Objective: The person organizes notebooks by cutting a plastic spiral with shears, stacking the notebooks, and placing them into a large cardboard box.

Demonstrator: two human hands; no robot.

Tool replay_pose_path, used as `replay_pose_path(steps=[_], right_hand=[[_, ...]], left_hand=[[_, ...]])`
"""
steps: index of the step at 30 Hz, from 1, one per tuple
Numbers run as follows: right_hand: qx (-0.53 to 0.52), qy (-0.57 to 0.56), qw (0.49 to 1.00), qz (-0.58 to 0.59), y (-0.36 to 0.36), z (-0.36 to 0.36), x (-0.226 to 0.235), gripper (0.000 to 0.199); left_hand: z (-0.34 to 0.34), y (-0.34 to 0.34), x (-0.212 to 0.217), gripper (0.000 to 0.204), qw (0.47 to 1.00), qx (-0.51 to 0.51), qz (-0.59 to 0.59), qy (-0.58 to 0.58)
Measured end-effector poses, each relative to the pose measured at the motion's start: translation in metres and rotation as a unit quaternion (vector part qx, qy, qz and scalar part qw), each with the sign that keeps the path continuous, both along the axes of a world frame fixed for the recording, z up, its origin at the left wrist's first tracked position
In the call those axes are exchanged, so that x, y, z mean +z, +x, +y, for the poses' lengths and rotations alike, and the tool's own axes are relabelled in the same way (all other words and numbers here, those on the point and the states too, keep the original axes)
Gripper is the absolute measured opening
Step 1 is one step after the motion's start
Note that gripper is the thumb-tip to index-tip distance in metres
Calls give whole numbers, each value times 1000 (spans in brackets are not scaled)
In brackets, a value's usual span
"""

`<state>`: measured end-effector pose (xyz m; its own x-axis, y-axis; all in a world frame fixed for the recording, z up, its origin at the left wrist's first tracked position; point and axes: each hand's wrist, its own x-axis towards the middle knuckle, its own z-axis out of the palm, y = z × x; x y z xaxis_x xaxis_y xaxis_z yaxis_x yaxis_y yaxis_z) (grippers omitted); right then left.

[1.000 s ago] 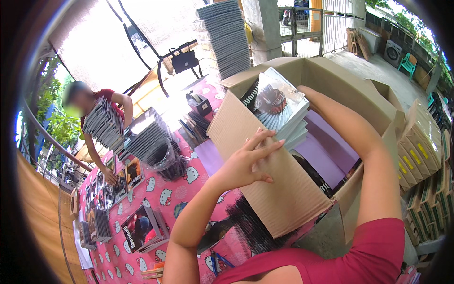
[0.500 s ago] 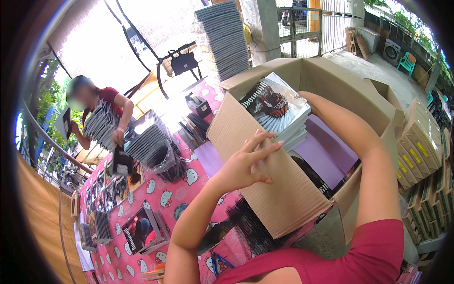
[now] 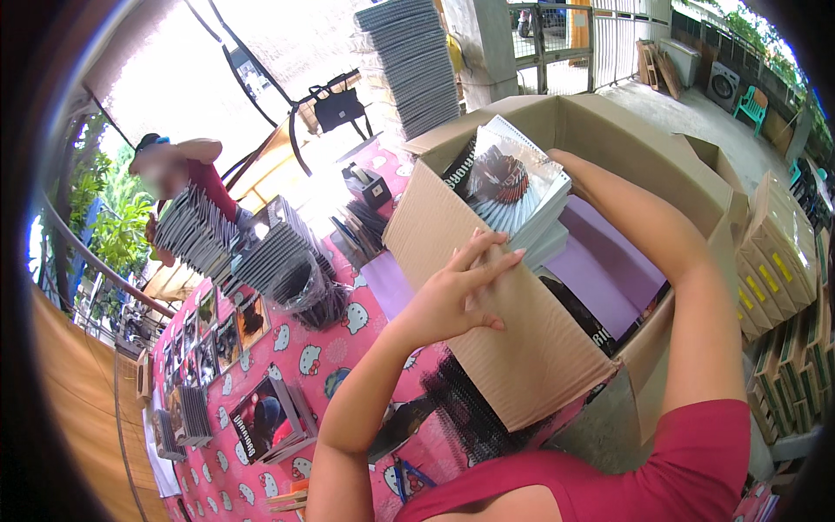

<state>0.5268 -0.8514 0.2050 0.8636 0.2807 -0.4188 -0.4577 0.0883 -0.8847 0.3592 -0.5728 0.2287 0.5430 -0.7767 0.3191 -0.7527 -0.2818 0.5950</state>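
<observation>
A large open cardboard box (image 3: 557,374) stands tilted in front of me. Inside it is a stack of white-edged notebooks (image 3: 520,190), the top one with a black, white and red cover. My left hand (image 3: 461,291) lies on the box's near panel, fingers spread, their tips at its upper edge close to the stack. My right arm reaches into the box, and my right hand (image 3: 561,161) is at the stack's far side, its fingers hidden behind it. Purple sheets (image 3: 613,270) and a dark-covered item (image 3: 570,304) lie lower in the box.
A pink patterned tablecloth (image 3: 287,339) covers the table at left, with piled books (image 3: 274,418), plastic-wrapped bundles (image 3: 304,287) and a tape dispenser (image 3: 367,184). Tall grey stacks (image 3: 407,65) stand behind. Flat cartons (image 3: 774,261) are at right. A co-worker (image 3: 196,178) stands beyond the table.
The notebook stack has shifted slightly within the box, while my left hand stays on the panel. The co-worker has drawn back from the table, one arm now raised to the head.
</observation>
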Motion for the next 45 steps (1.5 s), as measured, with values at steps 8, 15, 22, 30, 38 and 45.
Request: replay_pose_path(steps=[8, 15, 22, 30, 38, 45], right_hand=[[-6, 4, 1000, -3, 0, -3, 0, 68], [-11, 5, 1000, -1, -2, 0, -6, 68], [-17, 4, 1000, -2, -2, -3, -7, 68], [-27, 10, 1000, 3, -5, -2, -14, 69], [-40, 19, 999, 9, -2, -7, -24, 69], [-37, 56, 998, -1, 3, -13, -15, 69]], left_hand=[[0, -1, 1, 83, 1000, 15, -12, 1], [0, 0, 1, 83, 1000, 15, 7, 3], [-1, -2, 3, 83, 1000, 12, 17, 5], [0, -1, 3, 83, 1000, 9, -1, 14], [-1, -2, 2, 83, 1000, 14, 25, 11], [-1, 0, -1, 85, 1000, 6, -13, 9]])
